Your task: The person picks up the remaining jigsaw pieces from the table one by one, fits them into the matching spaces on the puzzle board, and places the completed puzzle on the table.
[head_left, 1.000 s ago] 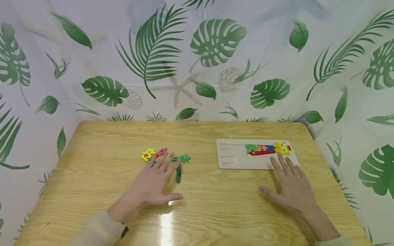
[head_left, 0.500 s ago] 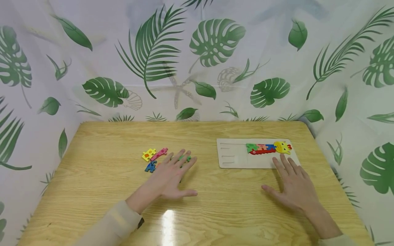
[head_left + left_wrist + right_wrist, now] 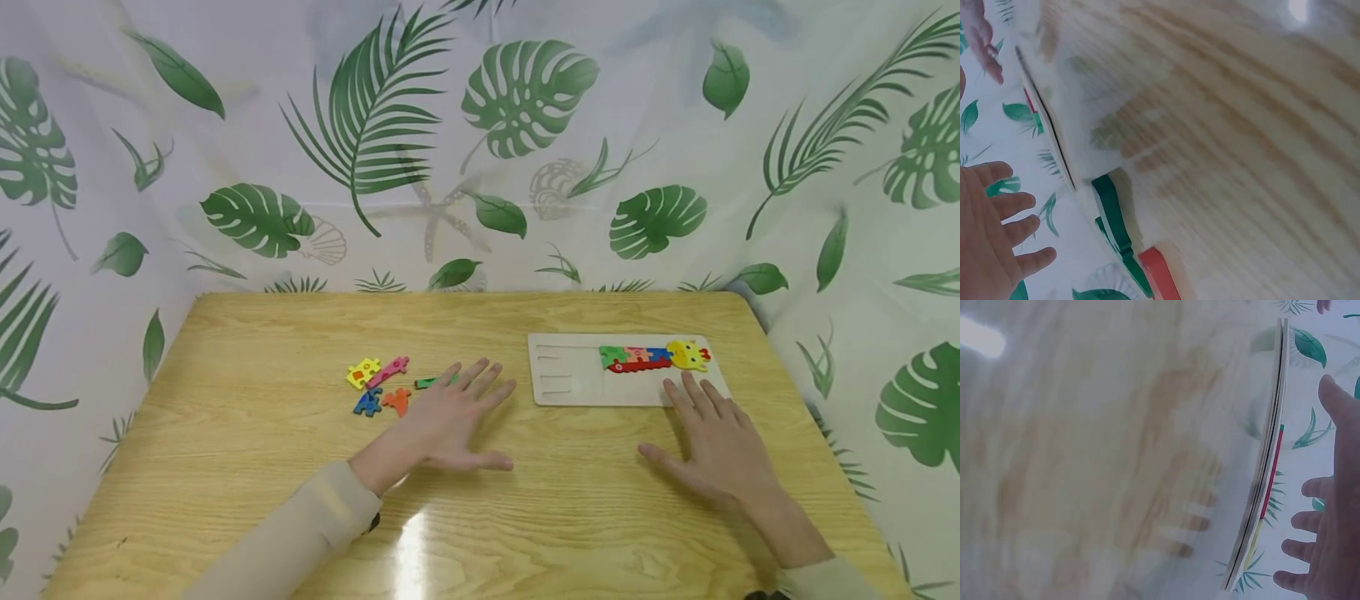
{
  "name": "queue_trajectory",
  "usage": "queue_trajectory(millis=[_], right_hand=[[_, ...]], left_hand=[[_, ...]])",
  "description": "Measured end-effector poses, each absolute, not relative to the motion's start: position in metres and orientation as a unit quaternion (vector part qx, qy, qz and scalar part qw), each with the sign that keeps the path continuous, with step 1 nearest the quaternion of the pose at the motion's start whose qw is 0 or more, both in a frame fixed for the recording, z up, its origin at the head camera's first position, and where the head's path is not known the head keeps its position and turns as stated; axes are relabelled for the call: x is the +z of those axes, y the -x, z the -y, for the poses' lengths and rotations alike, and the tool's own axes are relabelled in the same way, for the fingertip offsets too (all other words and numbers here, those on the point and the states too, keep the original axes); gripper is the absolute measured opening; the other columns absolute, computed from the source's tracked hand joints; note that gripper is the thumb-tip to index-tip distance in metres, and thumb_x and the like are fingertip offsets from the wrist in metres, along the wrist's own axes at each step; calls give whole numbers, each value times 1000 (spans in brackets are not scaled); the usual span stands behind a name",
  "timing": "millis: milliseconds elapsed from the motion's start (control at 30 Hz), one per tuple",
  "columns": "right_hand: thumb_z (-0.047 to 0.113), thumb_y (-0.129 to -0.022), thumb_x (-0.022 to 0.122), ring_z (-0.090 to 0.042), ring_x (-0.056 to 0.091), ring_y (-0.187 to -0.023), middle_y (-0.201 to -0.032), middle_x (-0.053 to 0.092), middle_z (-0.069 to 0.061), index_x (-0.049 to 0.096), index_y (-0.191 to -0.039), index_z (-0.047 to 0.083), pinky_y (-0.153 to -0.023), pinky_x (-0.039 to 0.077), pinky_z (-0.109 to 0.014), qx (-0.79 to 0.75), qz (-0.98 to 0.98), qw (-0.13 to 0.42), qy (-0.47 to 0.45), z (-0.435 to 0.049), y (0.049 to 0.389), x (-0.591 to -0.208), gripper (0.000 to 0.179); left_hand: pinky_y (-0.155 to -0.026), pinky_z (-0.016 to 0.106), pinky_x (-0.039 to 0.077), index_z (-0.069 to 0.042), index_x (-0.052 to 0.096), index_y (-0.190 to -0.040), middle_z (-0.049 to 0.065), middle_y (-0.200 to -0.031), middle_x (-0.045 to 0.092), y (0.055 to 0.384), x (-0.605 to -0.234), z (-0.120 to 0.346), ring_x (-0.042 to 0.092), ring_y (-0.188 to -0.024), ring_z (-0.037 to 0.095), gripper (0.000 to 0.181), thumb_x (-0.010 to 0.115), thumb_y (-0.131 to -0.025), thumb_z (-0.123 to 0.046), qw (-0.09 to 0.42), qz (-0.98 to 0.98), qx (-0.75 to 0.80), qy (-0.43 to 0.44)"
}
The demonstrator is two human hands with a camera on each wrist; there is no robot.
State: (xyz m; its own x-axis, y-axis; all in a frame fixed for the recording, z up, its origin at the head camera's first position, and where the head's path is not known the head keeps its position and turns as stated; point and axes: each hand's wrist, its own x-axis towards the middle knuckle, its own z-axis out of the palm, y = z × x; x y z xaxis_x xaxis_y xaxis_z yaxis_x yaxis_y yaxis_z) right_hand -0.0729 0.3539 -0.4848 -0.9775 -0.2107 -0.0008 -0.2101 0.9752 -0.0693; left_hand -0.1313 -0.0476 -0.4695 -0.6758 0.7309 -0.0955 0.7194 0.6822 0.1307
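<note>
My left hand (image 3: 459,417) hovers above the table with its fingers spread and nothing held. It partly covers a green puzzle piece (image 3: 426,383); the left wrist view shows green pieces (image 3: 1110,212) and a red-orange one (image 3: 1159,272) below the hand. My right hand (image 3: 716,450), fingers also spread and holding nothing, is over the near right corner of a pale puzzle board (image 3: 566,396). Fitted on that board are a yellow giraffe head (image 3: 686,355), a long red piece (image 3: 636,367), and green, pink and blue pieces beside it.
Loose on the wooden table (image 3: 285,350), left of centre, lie a yellow piece (image 3: 363,372), a pink piece (image 3: 388,372), a blue piece (image 3: 367,403) and an orange piece (image 3: 397,401). A leaf-patterned cloth (image 3: 420,108) encloses the table's back and sides.
My left hand has moved right, away from the loose pieces, uncovering the blue and orange ones and covering part of the green. My right hand has barely shifted.
</note>
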Motion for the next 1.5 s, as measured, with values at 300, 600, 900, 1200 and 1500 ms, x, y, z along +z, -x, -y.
queue_trajectory(millis=[300,600,900,1200,1500], right_hand=[[77,-93,55,-55,33,-152,-171,27,-29,33,-165,4,-119,31,-71,-33,-994,29,101,-359,74,-485,104],[77,-94,54,-56,33,-152,-170,28,-30,33,-164,3,-119,32,-73,-32,-993,45,100,-360,76,-490,104],[78,-94,52,-56,33,-152,-170,28,-31,33,-165,4,-118,33,-75,-29,-994,53,94,-360,79,-492,104],[78,-94,52,-57,35,-150,-169,29,-33,34,-164,2,-118,35,-73,-28,-994,59,92,-361,79,-491,105],[80,-94,50,-57,34,-150,-168,30,-32,36,-163,3,-117,36,-74,-29,-993,68,87,-361,79,-496,105]], left_hand=[[-135,53,22,-20,21,-170,11,-177,21,137,-475,27,18,-166,31,106,43,-91,-88,74,-904,8,-421],[-135,53,23,-21,19,-170,12,-177,21,145,-479,12,18,-166,31,106,40,-92,-88,79,-899,-10,-431],[-133,53,26,-20,21,-170,13,-176,23,156,-481,3,22,-165,32,105,40,-92,-88,76,-891,-26,-447],[-134,52,26,-18,20,-170,15,-177,21,162,-486,-2,20,-166,32,106,41,-93,-87,81,-888,-28,-452],[-133,51,28,-18,21,-170,15,-177,20,164,-488,-4,21,-166,30,105,40,-93,-87,83,-885,-46,-456]])
